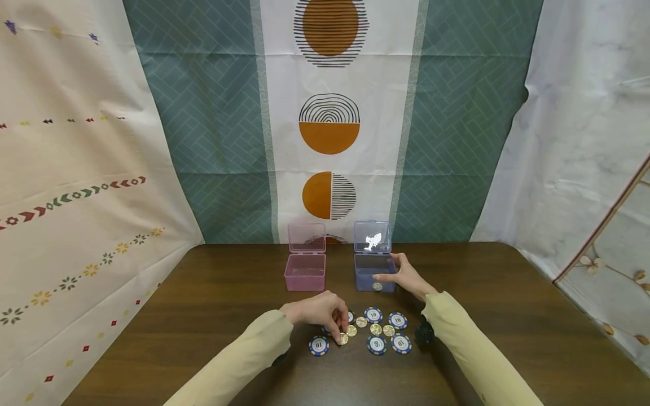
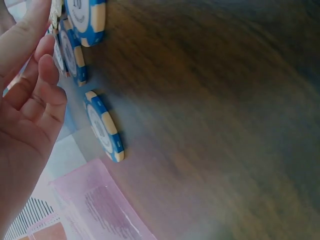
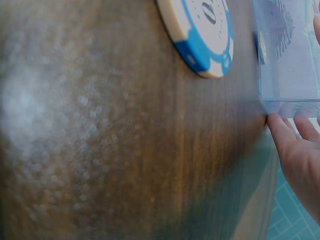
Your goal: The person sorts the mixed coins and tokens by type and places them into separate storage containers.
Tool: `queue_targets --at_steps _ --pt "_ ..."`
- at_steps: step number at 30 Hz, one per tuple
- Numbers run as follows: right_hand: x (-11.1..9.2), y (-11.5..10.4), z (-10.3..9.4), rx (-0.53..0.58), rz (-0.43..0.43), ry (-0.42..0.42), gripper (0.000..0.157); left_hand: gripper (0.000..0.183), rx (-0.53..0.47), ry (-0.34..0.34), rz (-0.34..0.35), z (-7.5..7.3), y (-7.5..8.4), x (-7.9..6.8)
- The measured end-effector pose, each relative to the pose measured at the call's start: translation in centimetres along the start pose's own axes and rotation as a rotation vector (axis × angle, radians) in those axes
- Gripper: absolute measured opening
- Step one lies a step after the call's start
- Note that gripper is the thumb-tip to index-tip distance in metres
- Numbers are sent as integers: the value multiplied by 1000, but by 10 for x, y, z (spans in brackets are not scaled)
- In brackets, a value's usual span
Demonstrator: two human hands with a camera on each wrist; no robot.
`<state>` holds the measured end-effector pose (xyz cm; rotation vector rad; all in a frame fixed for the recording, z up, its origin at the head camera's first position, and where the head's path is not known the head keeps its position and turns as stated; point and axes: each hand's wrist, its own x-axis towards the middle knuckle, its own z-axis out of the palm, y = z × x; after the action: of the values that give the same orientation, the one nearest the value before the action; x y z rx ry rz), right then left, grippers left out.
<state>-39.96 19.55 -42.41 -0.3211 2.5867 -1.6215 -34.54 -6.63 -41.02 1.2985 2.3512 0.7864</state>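
My left hand [image 1: 320, 312] reaches down among the chips and coins, thumb and fingertips at a gold coin [image 1: 343, 339]. In the left wrist view its fingers [image 2: 49, 92] are bent, and the coin is hidden. My right hand [image 1: 408, 279] holds the right side of an open blue see-through box [image 1: 361, 282], thumb across the front and fingers toward the back. The right wrist view has its fingertips [image 3: 282, 130] against the box wall. One gold coin [image 1: 377, 287] shows through the box front. Left of it stands an open pink see-through box [image 1: 304, 283].
Several blue-and-white poker chips marked 10, such as this chip [image 1: 319, 345], lie in front of the boxes. Among them lie more gold coins, one coin [image 1: 375, 330] in the middle. A patterned cloth [image 1: 330, 79] hangs behind the brown table [image 1: 228, 282].
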Motion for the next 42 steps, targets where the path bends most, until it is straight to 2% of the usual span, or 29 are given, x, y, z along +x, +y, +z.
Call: queue_targets --at_steps 7,14,24,31,38,42 --pt "-1 -1 0 6 1 0 94 22 66 19 -1 3 -2 2" --pt "-1 -4 -1 -1 11 -3 94 21 92 10 1 3 0 3" --pt "0 -3 0 -1 4 -5 95 18 165 -6 40 2 2 6" --pt "0 -2 0 4 6 -4 95 18 145 -23 29 0 4 6" --pt "1 -1 0 0 -43 -12 94 17 126 -34 41 0 7 7" --pt "1 -1 0 9 -14 -12 94 17 133 -45 31 1 8 8"
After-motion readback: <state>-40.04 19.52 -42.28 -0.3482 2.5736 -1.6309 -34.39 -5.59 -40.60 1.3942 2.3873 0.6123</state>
